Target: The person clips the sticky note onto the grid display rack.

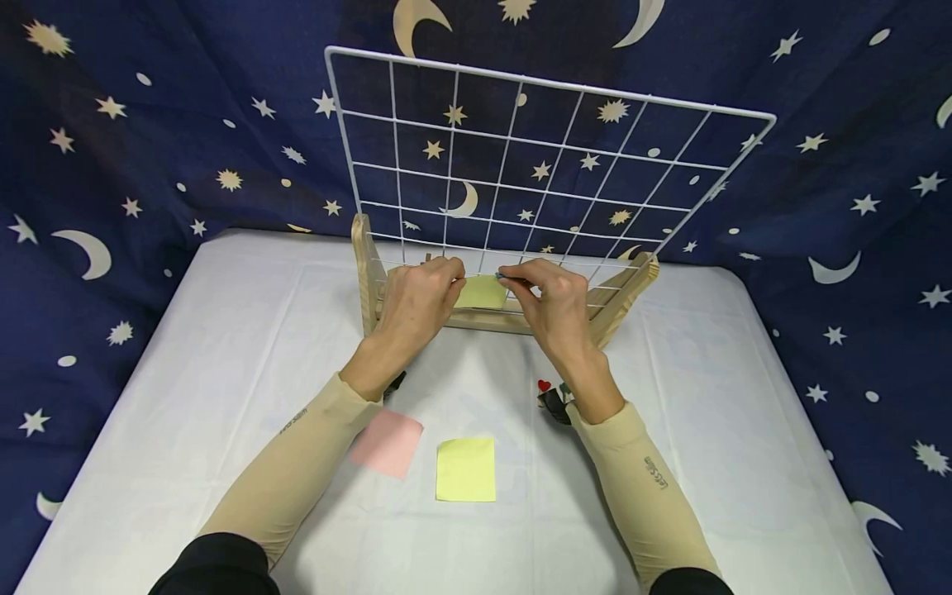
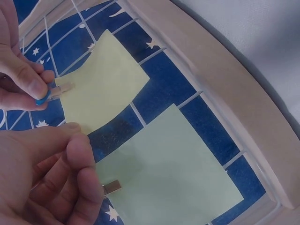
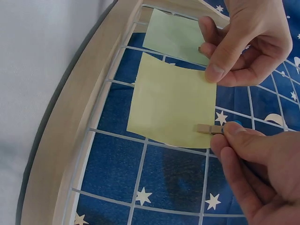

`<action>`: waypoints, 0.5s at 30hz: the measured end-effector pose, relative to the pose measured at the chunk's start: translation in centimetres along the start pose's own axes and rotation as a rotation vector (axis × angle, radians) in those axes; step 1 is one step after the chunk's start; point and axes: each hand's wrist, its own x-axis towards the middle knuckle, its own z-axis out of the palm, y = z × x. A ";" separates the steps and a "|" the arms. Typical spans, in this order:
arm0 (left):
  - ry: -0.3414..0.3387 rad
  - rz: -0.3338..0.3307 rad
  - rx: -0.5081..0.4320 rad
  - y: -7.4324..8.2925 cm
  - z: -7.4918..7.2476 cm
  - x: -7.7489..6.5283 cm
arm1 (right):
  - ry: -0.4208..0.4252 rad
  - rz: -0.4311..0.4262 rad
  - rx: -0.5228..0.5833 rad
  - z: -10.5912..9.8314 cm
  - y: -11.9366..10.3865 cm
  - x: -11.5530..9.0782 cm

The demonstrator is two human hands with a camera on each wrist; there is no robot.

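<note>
In right-wrist view, right hand [image 3: 267, 171] is pinching clothespin [image 3: 209, 129] pointing left over yellow note [image 3: 176, 101]; left hand [image 3: 255, 49] is pinching its upper-right corner.

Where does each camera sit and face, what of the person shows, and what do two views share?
Head: on the head, facing forward and down at the white wire grid; left hand, right hand and sleeved forearms show.
Left wrist: on that wrist, facing the yellow note; left hand near, right hand beyond.
Right wrist: on that wrist, facing the same note; right hand near, left hand beyond.
Shared: both wrist views show the yellow note, green note and wooden clip the right hand pinches.
</note>
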 end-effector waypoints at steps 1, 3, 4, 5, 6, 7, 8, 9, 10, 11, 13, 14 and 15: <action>0.002 0.001 -0.002 0.0 0.0 0.0 | 0.001 0.004 0.001 0.0 0.0 0.0; 0.006 0.004 -0.008 0.0 0.0 0.0 | 0.000 0.012 0.006 0.0 0.0 0.0; 0.007 0.005 -0.010 0.0 0.0 0.0 | -0.002 0.014 0.009 0.0 0.0 0.0; 0.007 0.004 -0.011 0.0 0.0 0.0 | -0.002 0.017 0.011 0.0 0.0 0.0; 0.008 0.003 -0.013 0.0 0.0 0.0 | -0.002 0.019 0.012 0.0 0.0 0.0; 0.008 0.000 -0.014 0.0 0.0 0.0 | -0.004 0.021 0.012 0.0 0.0 0.0; 0.008 -0.003 -0.017 0.0 -0.1 0.0 | -0.007 0.022 0.010 0.0 0.0 0.0; 0.008 -0.007 -0.018 0.0 -0.1 0.0 | -0.009 0.022 0.008 0.0 0.0 0.0; 0.008 -0.011 -0.020 0.0 -0.1 0.0 | -0.011 0.023 0.006 0.0 0.0 0.0; 0.010 -0.016 -0.022 0.0 -0.1 0.0 | -0.012 0.024 0.004 0.0 0.0 -0.1; 0.015 -0.023 -0.028 0.1 -0.1 0.0 | -0.013 0.025 0.001 0.0 -0.1 -0.1; 0.018 -0.025 -0.031 0.1 -0.1 0.0 | -0.013 0.025 0.000 0.0 -0.1 -0.1; 0.023 -0.026 -0.035 0.1 -0.2 0.0 | -0.012 0.023 -0.002 -0.1 -0.1 -0.1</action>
